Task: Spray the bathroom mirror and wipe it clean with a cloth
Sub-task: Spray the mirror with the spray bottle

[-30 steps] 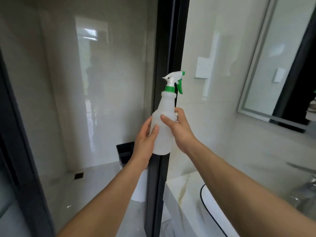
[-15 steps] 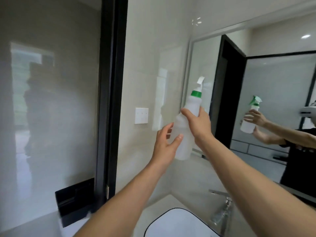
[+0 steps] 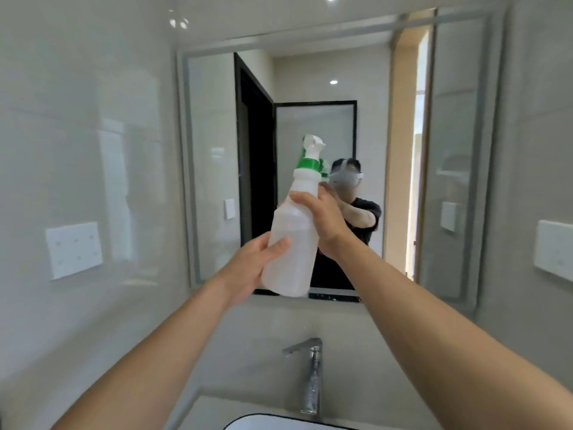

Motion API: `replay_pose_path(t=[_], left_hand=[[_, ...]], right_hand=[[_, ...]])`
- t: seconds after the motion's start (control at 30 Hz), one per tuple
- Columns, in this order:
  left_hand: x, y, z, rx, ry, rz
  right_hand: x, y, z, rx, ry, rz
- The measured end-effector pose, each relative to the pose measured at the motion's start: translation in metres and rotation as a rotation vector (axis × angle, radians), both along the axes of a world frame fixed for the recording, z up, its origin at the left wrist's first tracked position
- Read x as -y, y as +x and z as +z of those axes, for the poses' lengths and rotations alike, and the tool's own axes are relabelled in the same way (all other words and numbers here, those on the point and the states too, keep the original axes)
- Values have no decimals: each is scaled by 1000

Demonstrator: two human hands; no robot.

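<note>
A translucent white spray bottle (image 3: 293, 243) with a green collar and white trigger head is held up at the centre, tilted slightly right, its nozzle pointing away toward the mirror (image 3: 409, 156). My left hand (image 3: 252, 268) cups the bottle's lower body from the left. My right hand (image 3: 325, 225) wraps its upper body from the right, below the neck. The framed mirror fills the wall ahead and reflects a person holding the bottle. No cloth is in view.
A chrome faucet (image 3: 310, 377) stands below the mirror over a white basin (image 3: 279, 422) at the bottom edge. White wall plates sit on the left wall (image 3: 74, 249) and right wall (image 3: 553, 252). Glossy tiled walls close in on both sides.
The view has swung right from the black door frame to face the mirror squarely. Both hands stay on the bottle, which now sits in front of the mirror's centre.
</note>
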State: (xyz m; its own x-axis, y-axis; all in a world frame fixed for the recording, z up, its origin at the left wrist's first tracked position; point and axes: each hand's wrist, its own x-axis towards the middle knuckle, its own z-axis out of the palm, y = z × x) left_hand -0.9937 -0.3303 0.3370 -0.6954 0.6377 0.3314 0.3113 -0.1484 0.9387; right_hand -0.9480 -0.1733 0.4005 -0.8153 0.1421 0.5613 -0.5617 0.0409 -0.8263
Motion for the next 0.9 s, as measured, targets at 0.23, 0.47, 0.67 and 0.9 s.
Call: replay_pose_path(t=[0.23, 0.47, 0.67, 0.9], left_hand=[[-32, -18, 0, -19, 37, -299], [-54, 0, -5, -111, 207, -210], [-72, 29, -3, -254, 101, 361], [-17, 19, 22, -461, -83, 333]], right_hand=[[-20, 3, -7, 44, 13, -80], [-28, 20, 2, 82, 113, -236], [-12, 29, 9, 53, 210, -453], [-15, 44, -7, 34, 144, -364]])
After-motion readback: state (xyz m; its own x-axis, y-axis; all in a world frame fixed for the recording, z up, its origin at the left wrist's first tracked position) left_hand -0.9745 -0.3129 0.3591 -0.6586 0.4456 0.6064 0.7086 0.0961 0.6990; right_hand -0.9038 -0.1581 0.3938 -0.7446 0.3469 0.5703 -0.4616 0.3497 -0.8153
